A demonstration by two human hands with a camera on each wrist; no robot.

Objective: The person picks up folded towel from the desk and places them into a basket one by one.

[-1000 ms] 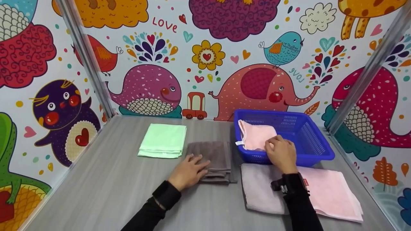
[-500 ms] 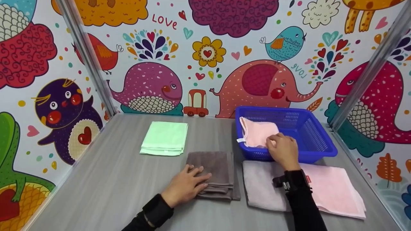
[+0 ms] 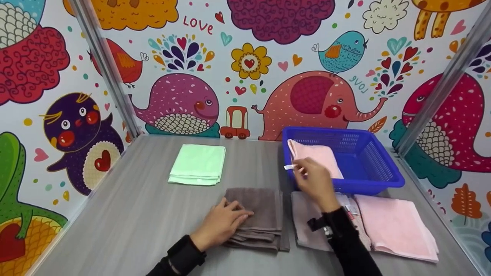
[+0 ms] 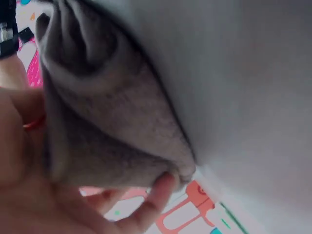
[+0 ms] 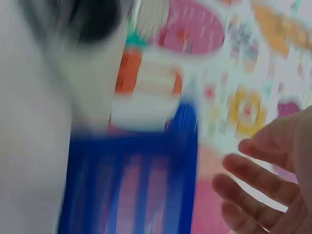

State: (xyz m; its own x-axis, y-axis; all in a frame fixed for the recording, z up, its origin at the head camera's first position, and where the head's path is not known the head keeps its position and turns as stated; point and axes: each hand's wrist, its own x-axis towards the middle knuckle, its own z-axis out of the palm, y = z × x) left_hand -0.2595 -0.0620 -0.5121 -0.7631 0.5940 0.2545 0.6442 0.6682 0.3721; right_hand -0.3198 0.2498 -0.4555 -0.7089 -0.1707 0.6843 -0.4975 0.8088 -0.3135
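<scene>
A folded brown towel lies mid-table, its layered edge facing me. My left hand rests on its left side, fingers extended over the cloth. In the left wrist view the left hand lies along the side of the towel, a fingertip touching its corner. My right hand is over the front left of the blue basket, close to the white tag of a pink towel inside. In the right wrist view the right hand has loosely bent fingers with nothing between them.
Back left on the table is a folded mint-green towel. In front of the basket lie a folded greyish-lilac towel and, to its right, a folded light pink towel. Printed walls enclose the table's back and sides.
The brown towel has slid toward me along with my left hand. My right hand has left the pink towel's right corner and moved left across the basket's front.
</scene>
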